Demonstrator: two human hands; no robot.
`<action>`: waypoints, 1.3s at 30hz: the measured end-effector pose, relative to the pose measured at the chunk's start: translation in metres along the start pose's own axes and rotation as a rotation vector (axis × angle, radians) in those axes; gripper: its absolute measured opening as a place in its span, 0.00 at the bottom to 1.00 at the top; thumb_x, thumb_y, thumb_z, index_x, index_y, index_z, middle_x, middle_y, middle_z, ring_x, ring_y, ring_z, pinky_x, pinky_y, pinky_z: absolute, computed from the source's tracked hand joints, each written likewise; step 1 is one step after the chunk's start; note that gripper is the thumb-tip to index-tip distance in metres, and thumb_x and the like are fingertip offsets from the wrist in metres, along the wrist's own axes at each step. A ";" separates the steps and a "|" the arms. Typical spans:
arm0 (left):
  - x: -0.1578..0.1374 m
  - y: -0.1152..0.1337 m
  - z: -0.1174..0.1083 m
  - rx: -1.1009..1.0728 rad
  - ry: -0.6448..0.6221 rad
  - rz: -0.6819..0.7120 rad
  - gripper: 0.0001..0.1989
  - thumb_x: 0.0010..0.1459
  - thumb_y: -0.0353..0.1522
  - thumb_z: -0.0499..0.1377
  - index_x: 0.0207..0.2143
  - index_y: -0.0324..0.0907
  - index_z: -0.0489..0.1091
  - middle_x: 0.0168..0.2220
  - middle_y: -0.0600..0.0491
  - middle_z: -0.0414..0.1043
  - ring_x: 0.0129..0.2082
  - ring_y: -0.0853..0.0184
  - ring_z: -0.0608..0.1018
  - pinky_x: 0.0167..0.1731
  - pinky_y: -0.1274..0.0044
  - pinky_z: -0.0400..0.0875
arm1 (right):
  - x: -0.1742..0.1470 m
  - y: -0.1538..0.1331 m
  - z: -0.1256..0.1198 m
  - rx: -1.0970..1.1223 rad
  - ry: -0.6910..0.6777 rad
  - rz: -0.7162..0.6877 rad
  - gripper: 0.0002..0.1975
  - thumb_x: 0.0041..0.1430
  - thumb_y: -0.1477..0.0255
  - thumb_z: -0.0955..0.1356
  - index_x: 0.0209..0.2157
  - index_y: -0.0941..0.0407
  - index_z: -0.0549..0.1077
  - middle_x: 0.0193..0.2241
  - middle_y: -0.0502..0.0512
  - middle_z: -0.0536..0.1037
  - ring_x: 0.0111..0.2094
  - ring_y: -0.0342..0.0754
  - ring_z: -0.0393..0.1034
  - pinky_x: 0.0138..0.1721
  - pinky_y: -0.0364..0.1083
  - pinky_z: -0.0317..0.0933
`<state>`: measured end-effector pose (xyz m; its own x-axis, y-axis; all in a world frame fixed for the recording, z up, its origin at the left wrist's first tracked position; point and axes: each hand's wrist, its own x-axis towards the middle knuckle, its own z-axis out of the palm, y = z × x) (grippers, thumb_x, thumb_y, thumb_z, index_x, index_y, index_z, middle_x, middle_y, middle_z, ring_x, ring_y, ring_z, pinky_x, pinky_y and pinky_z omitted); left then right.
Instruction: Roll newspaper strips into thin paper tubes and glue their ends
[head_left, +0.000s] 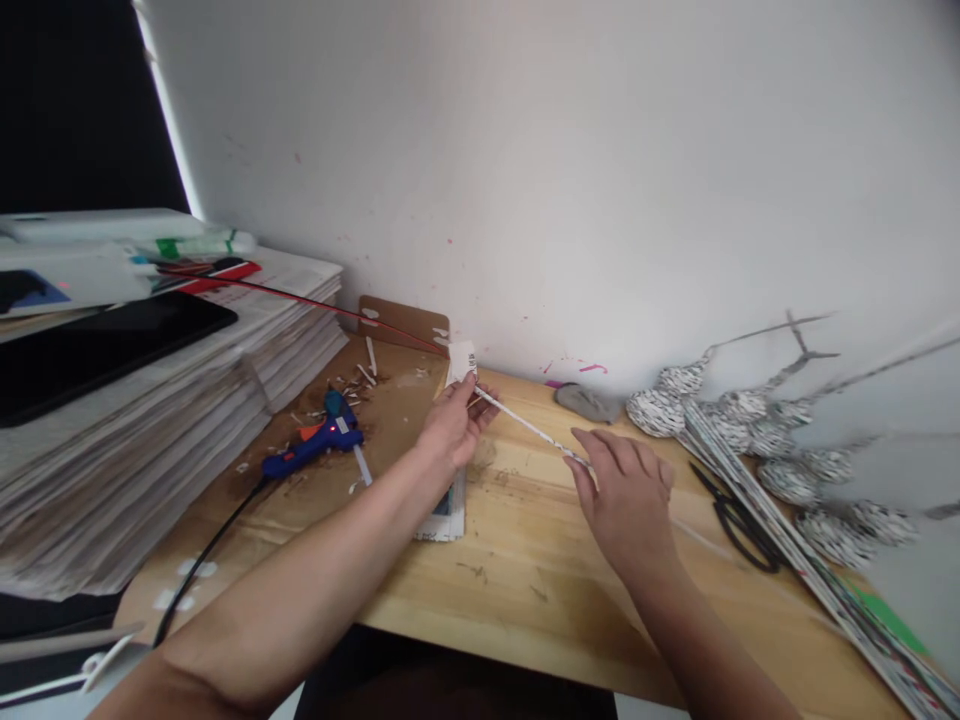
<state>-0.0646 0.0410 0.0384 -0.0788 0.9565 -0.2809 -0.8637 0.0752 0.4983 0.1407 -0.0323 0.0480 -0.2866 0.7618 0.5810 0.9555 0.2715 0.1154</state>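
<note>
A thin stick of rolled newspaper point(529, 425) runs slantwise between my hands above the wooden table. My left hand point(452, 418) is closed on its far end, where a flat printed flap of paper point(463, 360) sticks up past the thumb. Farther down the stick, my right hand point(626, 490) pinches it between thumb and fingers. A pale, blurred length trails from behind that hand toward the lower right. Partly hidden under my left wrist lie flat newspaper strips point(448, 525).
Left, a blue glue gun point(322, 442) with its cord rests on cardboard point(300, 515), beside a tall paper stack point(247, 400). Right are black scissors point(739, 520), a bundle of paper sticks point(795, 560) and several woven paper shapes point(656, 412). A grey lump point(587, 402) sits by the wall.
</note>
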 end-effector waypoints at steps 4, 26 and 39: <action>0.002 0.001 0.000 -0.047 0.033 0.027 0.09 0.63 0.29 0.53 0.28 0.38 0.65 0.24 0.53 0.69 0.25 0.70 0.76 0.34 0.72 0.76 | -0.002 0.000 0.002 0.154 -0.083 -0.041 0.14 0.66 0.66 0.61 0.47 0.57 0.71 0.37 0.58 0.78 0.39 0.51 0.70 0.40 0.48 0.57; 0.001 0.006 0.003 -0.134 -0.093 -0.003 0.15 0.66 0.34 0.47 0.27 0.39 0.62 0.18 0.60 0.55 0.15 0.78 0.59 0.17 0.85 0.56 | -0.005 -0.038 -0.009 1.049 -0.701 0.298 0.15 0.64 0.58 0.59 0.38 0.55 0.68 0.23 0.49 0.68 0.22 0.43 0.61 0.24 0.42 0.52; 0.000 0.011 0.002 -0.159 -0.115 -0.042 0.16 0.65 0.36 0.49 0.26 0.38 0.63 0.17 0.61 0.51 0.13 0.79 0.56 0.13 0.86 0.50 | 0.003 -0.048 0.014 1.890 -1.164 0.662 0.16 0.62 0.53 0.60 0.31 0.52 0.59 0.12 0.37 0.47 0.11 0.38 0.35 0.13 0.38 0.37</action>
<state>-0.0730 0.0420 0.0456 0.0086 0.9801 -0.1983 -0.9333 0.0790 0.3502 0.0932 -0.0352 0.0327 -0.6359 0.6522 -0.4127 -0.0110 -0.5423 -0.8401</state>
